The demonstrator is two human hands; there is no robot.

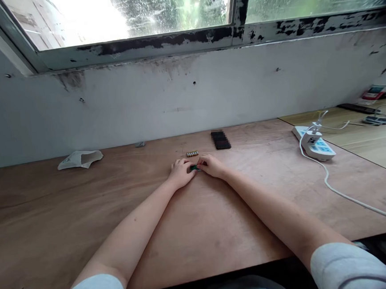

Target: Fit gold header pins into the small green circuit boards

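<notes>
Between my two hands, low on the wooden table, is a small green piece (194,167), mostly covered by fingers. My left hand (181,173) rests on the tabletop with its thumb and fingers closed at the left side of the piece. From the other side, my right hand (210,166) pinches the right end of it with thumb and forefinger. Just beyond the hands lies a short row of small yellowish and dark cylinders (192,154), side by side, resembling small batteries. Further back and right, a blurred black object (221,140) lies near the wall.
A white paper bag (80,159) lies at the back left, with a small grey packet (140,144) to its right. On the right, a white power strip (314,144) has a plug in it and a cable (347,198) trailing forward. A wall and window bound the back.
</notes>
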